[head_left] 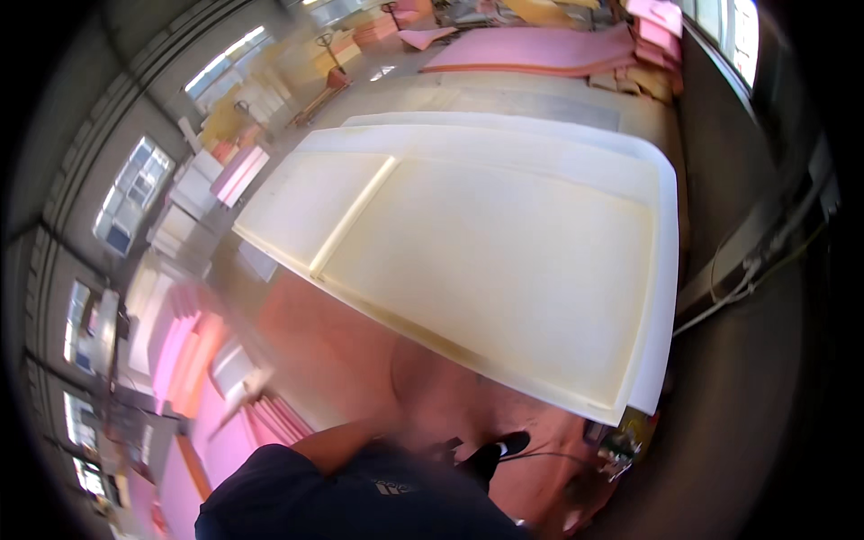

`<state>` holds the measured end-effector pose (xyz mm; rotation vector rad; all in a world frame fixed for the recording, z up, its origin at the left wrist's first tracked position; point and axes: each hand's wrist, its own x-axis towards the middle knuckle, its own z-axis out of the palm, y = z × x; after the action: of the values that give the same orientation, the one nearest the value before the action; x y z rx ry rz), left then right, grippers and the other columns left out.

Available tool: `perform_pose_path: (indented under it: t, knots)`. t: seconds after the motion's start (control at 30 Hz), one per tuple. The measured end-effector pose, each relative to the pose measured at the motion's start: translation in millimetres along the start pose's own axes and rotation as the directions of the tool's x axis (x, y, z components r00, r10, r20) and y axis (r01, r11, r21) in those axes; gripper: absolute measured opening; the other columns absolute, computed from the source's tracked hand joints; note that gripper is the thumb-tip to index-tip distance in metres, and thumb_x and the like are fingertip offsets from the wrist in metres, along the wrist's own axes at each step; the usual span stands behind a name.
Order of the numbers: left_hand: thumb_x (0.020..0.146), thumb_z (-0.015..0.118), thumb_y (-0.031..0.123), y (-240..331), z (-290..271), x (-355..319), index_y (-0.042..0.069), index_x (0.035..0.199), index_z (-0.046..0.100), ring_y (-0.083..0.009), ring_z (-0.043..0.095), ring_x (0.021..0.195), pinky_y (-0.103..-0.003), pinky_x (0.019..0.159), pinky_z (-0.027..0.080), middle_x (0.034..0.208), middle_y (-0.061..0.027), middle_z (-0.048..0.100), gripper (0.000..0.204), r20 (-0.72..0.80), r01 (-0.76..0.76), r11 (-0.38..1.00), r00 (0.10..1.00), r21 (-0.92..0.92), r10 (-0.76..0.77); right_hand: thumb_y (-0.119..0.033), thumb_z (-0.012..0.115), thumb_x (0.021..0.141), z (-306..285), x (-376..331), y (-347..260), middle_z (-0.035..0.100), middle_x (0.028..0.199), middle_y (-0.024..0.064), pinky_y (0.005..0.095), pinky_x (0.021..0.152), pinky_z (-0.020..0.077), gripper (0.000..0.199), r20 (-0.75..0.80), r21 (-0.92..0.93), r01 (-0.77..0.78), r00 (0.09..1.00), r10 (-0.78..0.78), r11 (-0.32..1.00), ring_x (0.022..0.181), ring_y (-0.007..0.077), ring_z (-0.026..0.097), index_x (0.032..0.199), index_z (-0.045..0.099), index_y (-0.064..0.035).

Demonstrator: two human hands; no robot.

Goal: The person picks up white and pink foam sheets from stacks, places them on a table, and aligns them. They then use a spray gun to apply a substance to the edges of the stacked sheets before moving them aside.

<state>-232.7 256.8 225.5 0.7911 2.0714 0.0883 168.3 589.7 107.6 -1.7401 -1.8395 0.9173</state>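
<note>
Torso and sleeve: my dark shirt fills the lower edge and hides whatever lies directly below me.
Left hand (pixel 256 382): a pale smear out at my left, above the pink stacks. I cannot tell how far the fingers are spread, nor whether they hold anything. A thin streak beside it may be a tool or only blur.
Right hand: outside the picture, so there is nothing to report of its fingers.
Shoe (pixel 511 443): black, on the reddish floor (pixel 360 351), just beside a dark cable.
Small device (pixel 621 441): by the near right corner of the sheet, cable attached; its kind is unreadable.
Cream foam sheet (pixel 504 261): large and flat, ahead of me and well apart from the left hand. Its near edge overhangs.
Foam strip (pixel 353 216): a narrow ridge lying on the sheet's left part.
Pink foam stacks (pixel 193 378): low on my left, close to the smeared hand.
Far pink sheets (pixel 540 49): piled at the back, details lost.
Risk, cable: in my judgement a foot could catch it and drag the device.
Risk, reach: an unseen arm swing may strike the stacks or crease the sheet's overhanging edge.
</note>
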Motion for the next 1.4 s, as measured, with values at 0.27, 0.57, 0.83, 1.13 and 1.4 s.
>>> perform_pose_path:
  t: [0.27, 0.57, 0.83, 1.13, 1.4]
  knots:
    - [0.083, 0.063, 0.049, -151.1, -3.4, -89.7, 0.013, 0.103, 0.074, -0.0298, 0.065, 0.101, -0.042, 0.088, 0.051, 0.105, -0.0136, 0.070, 0.043, -0.088, 0.156, 0.970, 0.981, -0.188, -0.174, -0.027, 0.069, 0.077, 103.8, -91.3, -76.8, 0.067, 0.083, 0.0109, 0.0428, 0.074, 0.0515, 0.016, 0.545, -0.291, 0.340, 0.827, -0.136, 0.894, 0.090, 0.0294, 0.065, 0.083, 0.065, -0.0122]
    - [0.071, 0.075, 0.047, -474.2, 94.1, -176.7, 0.012, 0.101, 0.072, -0.0265, 0.067, 0.099, -0.041, 0.087, 0.051, 0.097, -0.0116, 0.072, 0.046, 0.021, 0.346, 0.307, 0.694, -0.887, -0.720, -0.027, 0.068, 0.078, 315.2, -155.5, -233.5, 0.066, 0.080, 0.0115, 0.0441, 0.073, 0.0509, 0.018, 0.838, 0.083, 0.378, 0.474, -0.270, 0.922, 0.091, 0.0284, 0.065, 0.082, 0.068, -0.0091]
    - [0.074, 0.078, 0.044, -518.5, 46.2, -241.7, 0.011, 0.104, 0.073, -0.0286, 0.069, 0.096, -0.039, 0.088, 0.054, 0.099, -0.0127, 0.073, 0.045, -0.243, 0.227, 0.438, 0.575, -0.870, -0.781, -0.036, 0.074, 0.069, 415.7, -322.6, -475.1, 0.073, 0.101, 0.0124, 0.0387, 0.089, 0.0528, 0.040, 0.875, -0.269, 0.831, 0.423, -0.237, 0.487, 0.097, 0.0282, 0.068, 0.098, 0.074, -0.0081]
    - [0.078, 0.075, 0.039, -591.0, 10.0, -174.3, 0.014, 0.092, 0.074, -0.0244, 0.071, 0.086, -0.038, 0.079, 0.055, 0.088, -0.0086, 0.074, 0.029, -0.372, 0.038, 0.426, 0.420, -0.904, -0.828, -0.040, 0.069, 0.073, 666.3, -402.6, -582.5, 0.072, 0.099, 0.0139, 0.0441, 0.086, 0.0527, 0.036, 0.950, 0.192, 0.970, -0.222, -0.222, -0.147, 0.094, 0.0337, 0.068, 0.093, 0.075, -0.0106]
    - [0.078, 0.071, 0.036, -672.2, -130.2, -306.9, 0.013, 0.082, 0.068, -0.0367, 0.064, 0.088, -0.049, 0.076, 0.048, 0.085, -0.0131, 0.068, 0.024, -0.333, 0.175, 0.415, 0.363, -0.893, -0.870, -0.016, 0.063, 0.081, 822.4, -553.6, -667.3, 0.064, 0.066, 0.0080, 0.0341, 0.046, 0.0479, 0.011, 0.921, 0.357, 0.799, -0.389, -0.038, 0.484, 0.056, 0.0225, 0.063, 0.076, 0.067, -0.0077]
